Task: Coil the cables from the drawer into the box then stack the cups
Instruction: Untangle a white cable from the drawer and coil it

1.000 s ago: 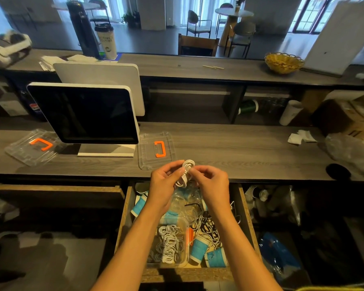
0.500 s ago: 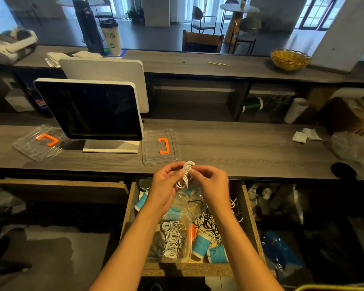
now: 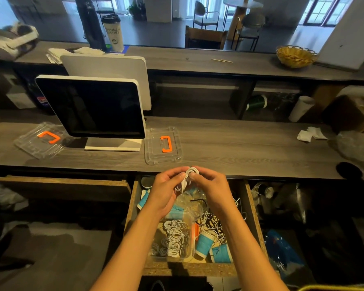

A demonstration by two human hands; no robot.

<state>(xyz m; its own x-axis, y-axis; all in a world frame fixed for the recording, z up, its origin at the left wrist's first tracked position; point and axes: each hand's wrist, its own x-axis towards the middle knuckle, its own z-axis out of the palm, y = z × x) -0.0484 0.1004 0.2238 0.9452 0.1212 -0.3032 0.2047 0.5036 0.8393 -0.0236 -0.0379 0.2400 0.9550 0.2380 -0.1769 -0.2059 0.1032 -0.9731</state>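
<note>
Above the open wooden drawer (image 3: 132,202), my left hand (image 3: 163,191) and my right hand (image 3: 210,185) both pinch a small white coiled cable (image 3: 187,177) between their fingertips. Below them, a clear plastic box (image 3: 189,255) in the drawer holds several white cable coils (image 3: 173,238). Blue paper cups (image 3: 204,243) lie on their sides to the right of the box, and another blue cup (image 3: 143,201) lies at the drawer's left. Loose black and white cables (image 3: 211,222) are tangled behind the cups.
On the grey counter, a clear lid with an orange handle (image 3: 166,143) lies just beyond my hands. A second such lid (image 3: 47,137) sits left of a monitor (image 3: 90,108). Crumpled tissue (image 3: 311,133) and a plastic bag (image 3: 357,145) are at the right.
The camera view has shifted slightly. My hands stay over the drawer with the white cable, and the coil looks more tightly bunched between my fingertips.
</note>
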